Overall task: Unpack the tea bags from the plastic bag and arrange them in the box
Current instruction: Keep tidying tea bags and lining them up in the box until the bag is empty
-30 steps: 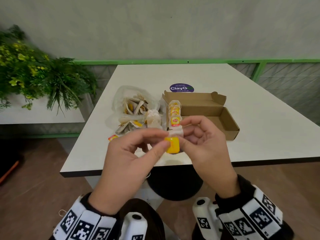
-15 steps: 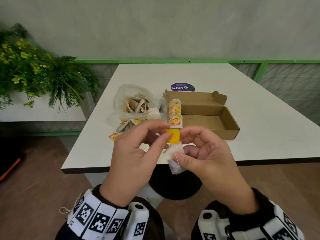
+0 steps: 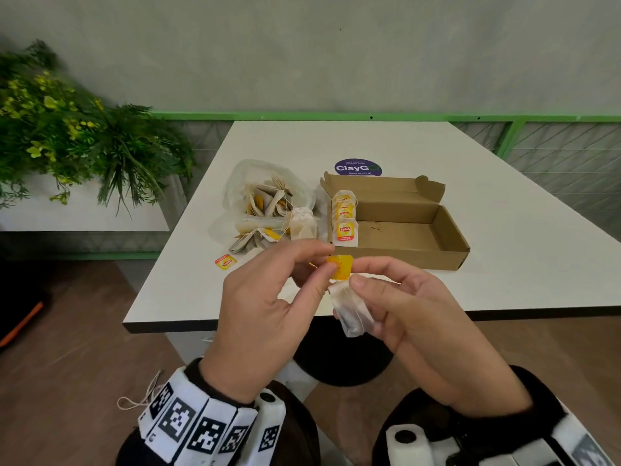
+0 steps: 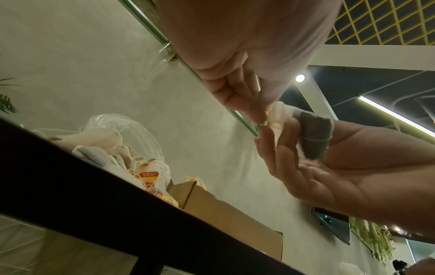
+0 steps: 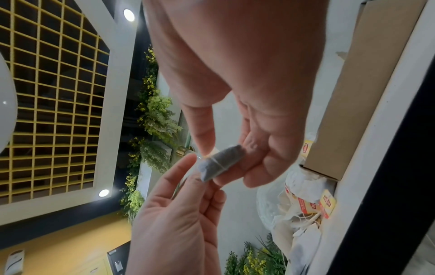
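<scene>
Here, the left hand [image 3: 265,311] is pinching a small yellow paper tag [image 3: 340,266] between thumb and forefinger, the other fingers loosely curled behind. The right hand [image 3: 413,317] is holding a white paper tea bag with dark leaves inside [image 3: 351,312], thumb pressing it against the curled fingers; in the right wrist view the bag [image 5: 221,162] is lying across the fingertips with a thin white string wrapped around it. Tag and bag are sitting just above and below each other, in the air over the near edge of the white rectangular table [image 3: 504,230].

In the open brown cardboard box [image 3: 420,230], four tea bags with yellow labels [image 3: 345,218] are standing in a row against the left end; the remaining floor to their right is showing bare. Left of the box, a clear crumpled plastic bag [image 3: 265,200] is holding a heap of loose tea bags, too tangled to count, and one more pale tea bag [image 3: 303,223] is leaning between heap and box. One loose yellow and red tag [image 3: 225,262] is lying flat on the table near its left edge. A round purple sticker [image 3: 358,168] is sitting just behind the box. Bare tabletop is stretching to the right of the box and behind it.
</scene>
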A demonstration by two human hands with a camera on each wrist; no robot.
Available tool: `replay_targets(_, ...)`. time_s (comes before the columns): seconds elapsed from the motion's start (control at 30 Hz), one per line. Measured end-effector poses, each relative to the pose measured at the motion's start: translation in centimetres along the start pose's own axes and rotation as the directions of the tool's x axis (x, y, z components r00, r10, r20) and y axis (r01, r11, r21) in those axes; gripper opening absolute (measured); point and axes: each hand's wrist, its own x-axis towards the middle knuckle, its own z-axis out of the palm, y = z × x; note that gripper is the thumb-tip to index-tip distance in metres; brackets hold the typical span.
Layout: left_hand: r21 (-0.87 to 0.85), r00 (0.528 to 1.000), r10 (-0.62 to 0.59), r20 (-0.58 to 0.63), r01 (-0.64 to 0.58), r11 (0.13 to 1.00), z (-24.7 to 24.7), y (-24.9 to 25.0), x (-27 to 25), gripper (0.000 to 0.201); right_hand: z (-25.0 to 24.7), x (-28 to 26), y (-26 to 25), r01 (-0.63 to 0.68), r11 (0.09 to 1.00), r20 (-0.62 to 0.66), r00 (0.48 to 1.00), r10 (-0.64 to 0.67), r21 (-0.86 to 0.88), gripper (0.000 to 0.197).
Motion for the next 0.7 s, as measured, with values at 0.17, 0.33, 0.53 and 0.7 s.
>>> replay_targets(0.17, 0.081, 0.998, 0.055, 0.035, -0.058, 0.995, 0.05, -0.19, -0.14, 0.025, 0.53, -0.07, -0.14, 0.025, 0.996, -0.032, 0.999, -0.027, -0.085, 0.047)
replay_targets(0.33, 0.099, 0.993, 0.086, 0.084, -0.094, 0.991, -0.3, -0.24, -0.07, 0.03, 0.43, -0.14, -0.08, 0.025, 0.996, -0.027, 0.999, -0.027, -0.082, 0.046)
replay_targets(0.53, 0.129, 0.993, 0.096, 0.073, -0.104, 0.986, -0.3, -0.19, -0.34, 0.027, 0.06, -0.37, -0.45, -0.013, 0.999, -0.006, 1.0, 0.013, -0.046, 0.047)
replay_targets(0.7, 0.121, 0.991, 0.118, 0.07, -0.126, 0.985, -0.22, -0.05, -0.79, 0.028, -0.01, -0.39, -0.59, -0.076, 0.993, 0.022, 0.997, 0.075, 0.085, 0.043)
